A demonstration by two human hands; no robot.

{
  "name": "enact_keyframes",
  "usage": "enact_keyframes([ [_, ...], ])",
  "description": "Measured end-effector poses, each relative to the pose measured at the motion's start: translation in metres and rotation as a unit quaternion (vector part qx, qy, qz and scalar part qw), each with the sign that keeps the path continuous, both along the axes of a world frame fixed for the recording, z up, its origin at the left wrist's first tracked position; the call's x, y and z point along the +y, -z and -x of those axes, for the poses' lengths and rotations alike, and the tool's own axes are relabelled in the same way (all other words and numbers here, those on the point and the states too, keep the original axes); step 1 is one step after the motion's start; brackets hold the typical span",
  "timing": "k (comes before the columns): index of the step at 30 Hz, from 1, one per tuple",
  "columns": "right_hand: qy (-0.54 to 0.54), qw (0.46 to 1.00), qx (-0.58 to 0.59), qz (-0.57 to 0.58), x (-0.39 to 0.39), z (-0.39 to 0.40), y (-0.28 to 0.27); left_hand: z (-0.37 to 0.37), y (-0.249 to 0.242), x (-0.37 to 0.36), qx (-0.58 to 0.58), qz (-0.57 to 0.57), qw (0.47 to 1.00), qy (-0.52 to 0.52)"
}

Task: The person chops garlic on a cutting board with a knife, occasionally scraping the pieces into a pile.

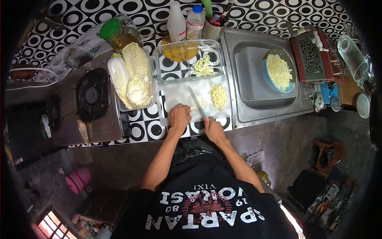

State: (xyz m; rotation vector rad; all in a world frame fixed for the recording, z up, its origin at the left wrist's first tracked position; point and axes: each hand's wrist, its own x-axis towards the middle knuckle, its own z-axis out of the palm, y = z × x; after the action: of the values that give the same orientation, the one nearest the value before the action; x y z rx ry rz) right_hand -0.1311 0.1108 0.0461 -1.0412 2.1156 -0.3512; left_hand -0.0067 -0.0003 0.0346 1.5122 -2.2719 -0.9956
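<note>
White chopping board [179, 93] lies on a table [155, 129] patterned with black and white circles. The right hand [214, 129] is closed around the pale blue handle of a knife [197, 99], its blade angled forward and to the left over the board. The left hand [180, 116] has its fingers bent down at a pale strip [194, 108], just beside the blade. A heap of finely chopped pieces [218, 96] sits on the board, right of the knife. Beyond it, a clear dish [158, 71] holds larger pale chunks [203, 65]. To the left, a clear container [150, 93] carries leafy cabbage [137, 89], between the board and a stove [113, 127]. On the right, a blue bowl [267, 79] of pale shreds [279, 71] stands in a metal sink [248, 89].
</note>
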Motion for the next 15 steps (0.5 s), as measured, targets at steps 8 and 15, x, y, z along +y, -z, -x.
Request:
enact_keyframes([
  [8,-0.032,0.999,-0.026,0.005,-0.003,-0.009,0.005,-0.001,0.010,-0.003,0.029,-0.016,0.999,-0.010],
  [15,-0.033,0.999,-0.016,0.026,-0.014,-0.011,0.008,-0.002,0.018,-0.003,0.058,-0.014,0.998,-0.008],
])
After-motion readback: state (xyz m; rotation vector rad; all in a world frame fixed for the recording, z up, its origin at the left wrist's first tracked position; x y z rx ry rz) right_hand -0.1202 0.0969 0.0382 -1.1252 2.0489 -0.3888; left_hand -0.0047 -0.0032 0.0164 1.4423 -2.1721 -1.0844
